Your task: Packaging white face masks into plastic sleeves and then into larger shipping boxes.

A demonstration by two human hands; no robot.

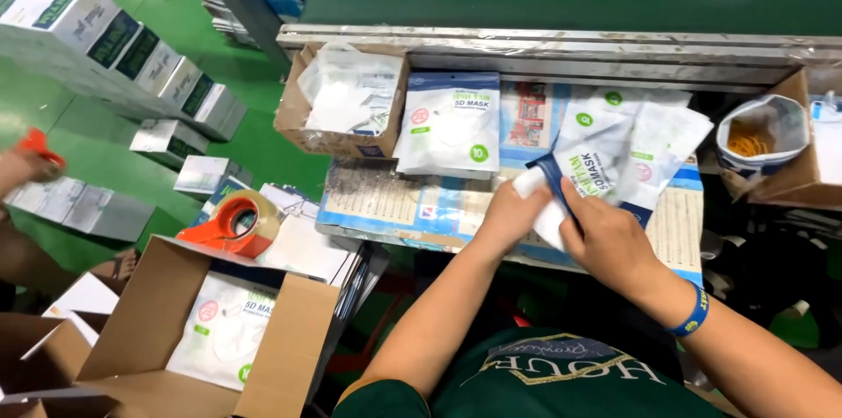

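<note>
My left hand (509,216) grips a folded white mask (531,183) and pushes it into the mouth of a white and blue pouch (589,164). My right hand (608,238) holds that pouch by its lower edge, with a blue wristband (691,313) on the wrist. More empty pouches (658,142) lie fanned out beneath it on the paper-covered bench (386,199). A filled pouch (449,124) lies flat to the left.
A small carton (338,102) of plastic bags sits at the bench's left end. An orange tape dispenser (235,223) rests above an open cardboard box (132,313) holding packed pouches. Stacked retail boxes (114,41) cover the green floor. A bag of rubber bands (759,137) stands right. Another person's hand (26,164) shows at left.
</note>
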